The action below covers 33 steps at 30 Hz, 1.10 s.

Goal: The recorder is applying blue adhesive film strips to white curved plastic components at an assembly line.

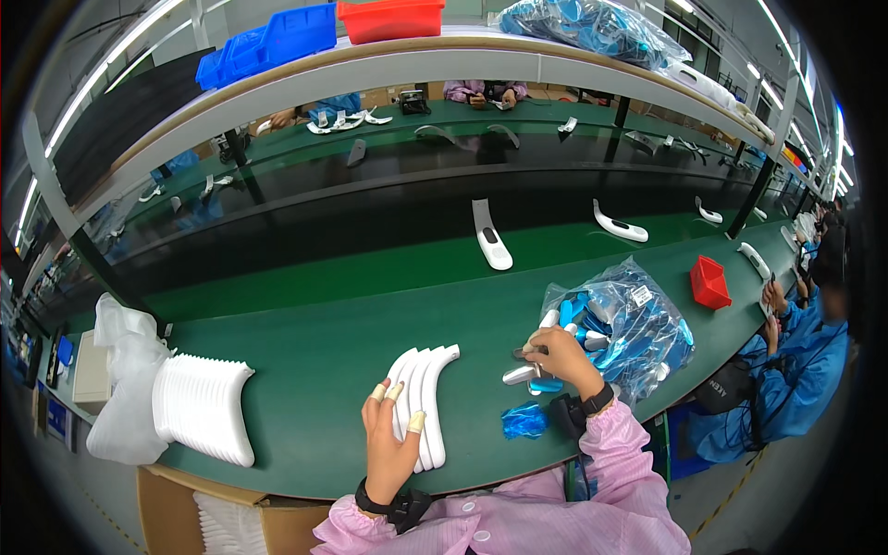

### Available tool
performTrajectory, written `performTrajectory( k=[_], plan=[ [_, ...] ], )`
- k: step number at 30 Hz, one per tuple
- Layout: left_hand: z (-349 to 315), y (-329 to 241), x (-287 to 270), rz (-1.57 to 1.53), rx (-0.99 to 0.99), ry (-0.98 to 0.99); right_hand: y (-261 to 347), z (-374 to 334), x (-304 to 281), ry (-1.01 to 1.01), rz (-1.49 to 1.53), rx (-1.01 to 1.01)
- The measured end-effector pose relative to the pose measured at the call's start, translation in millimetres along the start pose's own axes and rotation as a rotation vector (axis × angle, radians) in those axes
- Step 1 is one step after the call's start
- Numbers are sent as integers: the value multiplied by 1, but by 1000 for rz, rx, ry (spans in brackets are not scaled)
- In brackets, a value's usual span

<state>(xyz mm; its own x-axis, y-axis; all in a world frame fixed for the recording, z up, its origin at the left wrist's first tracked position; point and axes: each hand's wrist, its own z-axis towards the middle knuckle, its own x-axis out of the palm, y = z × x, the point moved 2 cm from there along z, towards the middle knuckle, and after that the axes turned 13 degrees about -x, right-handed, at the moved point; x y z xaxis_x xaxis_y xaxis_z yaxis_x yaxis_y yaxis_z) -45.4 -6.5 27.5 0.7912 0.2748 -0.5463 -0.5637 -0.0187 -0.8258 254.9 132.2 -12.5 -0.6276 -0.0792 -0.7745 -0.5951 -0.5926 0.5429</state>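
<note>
My left hand (390, 446), with pale covers on several fingertips, lies with fingers spread on a row of curved white plastic pieces (431, 407). They are set side by side on the green table. My right hand (566, 357) is closed in a pinch by the opening of a clear plastic bag (661, 319). What its fingertips hold is too small to make out. Just below them lie small white-and-grey parts (520, 375) and a blue-wrapped part (546, 385). Inside the bag are many blue and white small parts. A crumpled piece of blue film (525, 421) lies nearer me.
A stack of curved white pieces (199, 407) stands at left beside white foam wrap (125, 398). A red bin (710, 283) is at right. White handle-shaped parts (492, 242) lie on the far green strip under a shelf (444, 44). A co-worker in blue (786, 370) sits at right.
</note>
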Motion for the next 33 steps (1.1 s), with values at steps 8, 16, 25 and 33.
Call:
performTrajectory(
  k=[8, 16, 25, 33],
  plan=[
    [-2, 3, -2, -72, 21, -70, 24, 0, 1, -266, -265, -116],
    [-4, -6, 12, -438, -101, 406, 38, -18, 8, -31, -149, -152],
    [-6, -26, 58, -801, -235, 806, 133, -25, 7, -307, 481, -74],
    [-12, -27, 50, -535, -51, 708, 133, -33, 18, -113, 616, 20]
  ],
)
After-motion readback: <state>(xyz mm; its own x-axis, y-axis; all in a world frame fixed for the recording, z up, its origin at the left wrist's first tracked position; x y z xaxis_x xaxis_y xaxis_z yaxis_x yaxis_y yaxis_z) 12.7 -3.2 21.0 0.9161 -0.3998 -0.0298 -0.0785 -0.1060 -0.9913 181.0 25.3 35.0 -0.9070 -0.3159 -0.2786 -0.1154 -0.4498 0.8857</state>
